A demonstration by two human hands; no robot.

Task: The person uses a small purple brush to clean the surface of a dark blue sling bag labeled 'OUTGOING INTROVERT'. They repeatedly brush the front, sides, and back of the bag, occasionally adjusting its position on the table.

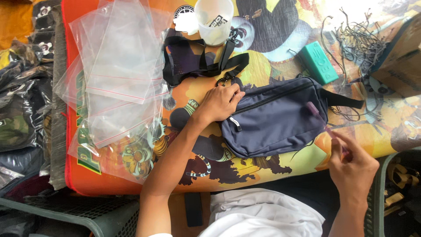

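The dark grey bag [274, 117] lies flat on the cartoon-printed tabletop [272, 169]. The left hand [219, 103] presses its end – fingers spread, gripping nothing. The right hand [353, 166] pinches a thin purple-tipped tool [319, 116] whose tip lies over the bag. Clear zip pouches [118, 66] are piled at the left.

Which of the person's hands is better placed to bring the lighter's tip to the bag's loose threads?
Probably the right hand: it holds the lighter, whose tip lies on the grey bag. The left hand presses the bag's other end flat.
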